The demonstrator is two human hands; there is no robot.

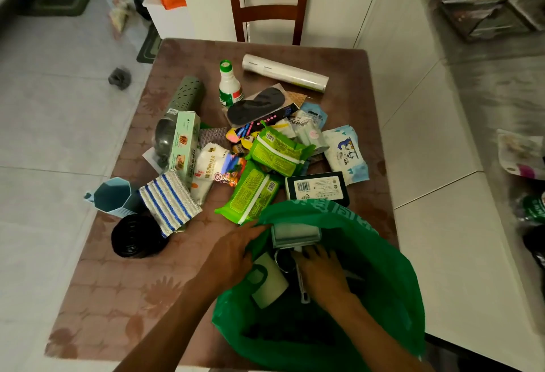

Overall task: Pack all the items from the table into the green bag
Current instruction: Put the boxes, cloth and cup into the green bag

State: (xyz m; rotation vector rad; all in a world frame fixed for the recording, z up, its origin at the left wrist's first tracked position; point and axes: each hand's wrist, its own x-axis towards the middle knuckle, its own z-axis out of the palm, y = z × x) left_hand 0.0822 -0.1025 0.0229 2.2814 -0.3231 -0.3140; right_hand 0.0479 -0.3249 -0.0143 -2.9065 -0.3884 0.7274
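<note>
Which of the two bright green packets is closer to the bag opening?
The lower green packet, lying slantwise with its end almost at the green bag rim by the left hand. The other green packet lies farther back in the pile.

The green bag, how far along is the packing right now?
Early stage. A few things already sit inside the green bag, including a white roll. The left hand holds the bag's rim open while the right hand reaches inside. Most items still wait on the table: green packets, striped cloth, bottle, black roll.
</note>
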